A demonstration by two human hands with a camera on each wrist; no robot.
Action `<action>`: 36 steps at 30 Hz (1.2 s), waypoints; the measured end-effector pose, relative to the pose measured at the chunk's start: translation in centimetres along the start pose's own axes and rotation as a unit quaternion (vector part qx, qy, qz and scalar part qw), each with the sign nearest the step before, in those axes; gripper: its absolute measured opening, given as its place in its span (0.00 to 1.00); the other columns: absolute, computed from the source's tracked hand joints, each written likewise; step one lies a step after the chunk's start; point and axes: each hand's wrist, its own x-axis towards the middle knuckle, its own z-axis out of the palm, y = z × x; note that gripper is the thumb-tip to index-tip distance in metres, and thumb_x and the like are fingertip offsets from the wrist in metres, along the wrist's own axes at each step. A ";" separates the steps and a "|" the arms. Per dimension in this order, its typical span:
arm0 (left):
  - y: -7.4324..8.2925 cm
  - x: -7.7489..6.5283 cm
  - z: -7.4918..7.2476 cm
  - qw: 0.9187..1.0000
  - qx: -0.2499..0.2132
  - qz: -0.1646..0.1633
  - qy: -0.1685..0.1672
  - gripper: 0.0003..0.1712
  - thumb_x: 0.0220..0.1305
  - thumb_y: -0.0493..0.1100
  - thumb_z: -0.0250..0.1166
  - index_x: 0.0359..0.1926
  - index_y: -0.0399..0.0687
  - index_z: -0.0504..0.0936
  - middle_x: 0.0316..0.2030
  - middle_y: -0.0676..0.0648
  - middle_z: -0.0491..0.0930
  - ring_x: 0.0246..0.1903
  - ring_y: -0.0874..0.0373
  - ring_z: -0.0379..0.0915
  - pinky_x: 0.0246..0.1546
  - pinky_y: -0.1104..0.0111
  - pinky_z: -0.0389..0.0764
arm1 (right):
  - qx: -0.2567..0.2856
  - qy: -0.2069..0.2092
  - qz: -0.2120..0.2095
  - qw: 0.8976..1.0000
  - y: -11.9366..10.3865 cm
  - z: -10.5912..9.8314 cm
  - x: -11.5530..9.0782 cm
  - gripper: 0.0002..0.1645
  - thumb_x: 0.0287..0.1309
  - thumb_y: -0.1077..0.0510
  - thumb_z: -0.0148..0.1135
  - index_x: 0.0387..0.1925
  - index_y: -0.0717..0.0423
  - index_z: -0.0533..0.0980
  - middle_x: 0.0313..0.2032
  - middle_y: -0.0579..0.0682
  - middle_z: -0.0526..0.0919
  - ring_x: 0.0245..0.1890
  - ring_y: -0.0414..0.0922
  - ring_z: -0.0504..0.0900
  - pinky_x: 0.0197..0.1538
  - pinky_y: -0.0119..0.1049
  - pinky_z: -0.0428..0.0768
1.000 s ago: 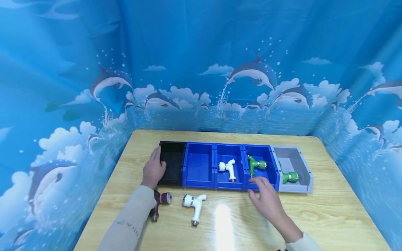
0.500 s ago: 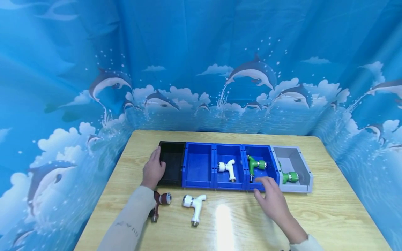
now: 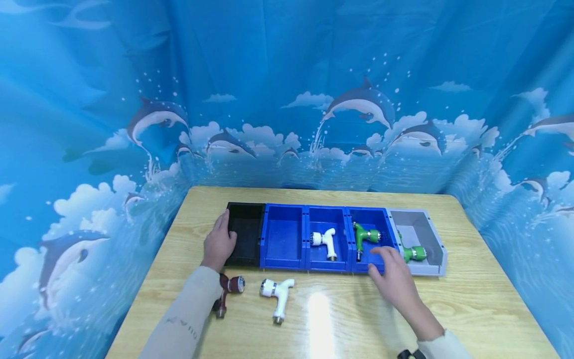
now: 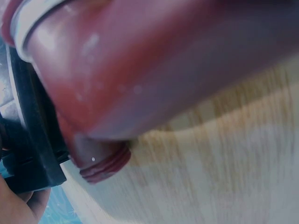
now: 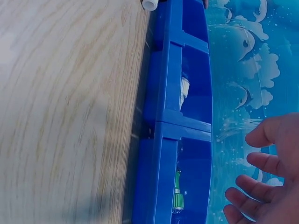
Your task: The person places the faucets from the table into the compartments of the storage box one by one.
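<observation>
The right hand [image 3: 393, 279] hangs with its fingers apart and softly bent, holding nothing; its fingertips overlap the front wall of a blue rectangular plastic bin [image 3: 373, 217] in the head view, and whether they touch it cannot be told. Just beyond and to the left of those fingertips, inside this bin, lies a green faucet with a silver-banded knob [image 3: 360, 237]. Ahead and to the right of the same hand stands a grey plastic bin [image 3: 423, 270] with a second green faucet [image 3: 417, 253] lying in it. The left hand [image 3: 219, 244] lies with extended fingers along the left edge of a black plastic bin [image 3: 246, 239], thumb toward the inside; whether it pinches the wall cannot be told. Close behind that hand, partly covered by its pale sleeve [image 3: 181, 311], a dark red faucet with a metal-tipped inlet [image 3: 234, 283] rests on the light wood-grain table [image 3: 350, 329]. Farther to the left hand's right, on the table, is a white faucet with a silver band [image 3: 281, 294]. Between the hands, a plain blue bin [image 3: 283, 234] adjoins the black one, then another blue bin [image 3: 320, 217] holding another white faucet [image 3: 329, 242]. Well beyond both hands hangs a blue dolphin-printed curtain [image 3: 287, 75].
</observation>
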 end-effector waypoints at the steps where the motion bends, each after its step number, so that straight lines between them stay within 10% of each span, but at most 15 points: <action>1: 0.0 0.0 0.0 1.000 -0.001 0.000 0.000 0.41 0.66 0.40 0.56 0.76 0.45 0.50 0.70 0.38 0.60 0.29 0.44 0.75 0.40 0.48 0.78 | 0.000 0.000 0.001 1.000 0.1 0.0 0.1 0.20 0.55 0.62 0.64 0.50 0.64 0.76 0.52 0.65 0.76 0.54 0.63 0.73 0.55 0.62 0.71; 12: 0.2 -0.1 -0.4 1.000 0.000 -0.008 -0.012 0.41 0.67 0.41 0.56 0.76 0.45 0.49 0.71 0.38 0.59 0.38 0.40 0.77 0.45 0.47 0.77 | -0.009 0.030 -0.002 1.000 1.1 -0.6 0.8 0.19 0.53 0.64 0.64 0.48 0.65 0.76 0.48 0.66 0.78 0.52 0.64 0.73 0.54 0.62 0.70; 36: 0.3 0.1 -0.5 1.000 0.023 0.005 -0.013 0.41 0.67 0.41 0.56 0.76 0.43 0.50 0.74 0.42 0.51 0.19 0.54 0.66 0.27 0.59 0.74 | -0.020 0.006 0.049 0.999 2.4 -1.2 1.5 0.23 0.57 0.62 0.61 0.54 0.67 0.73 0.55 0.71 0.71 0.56 0.68 0.68 0.55 0.68 0.64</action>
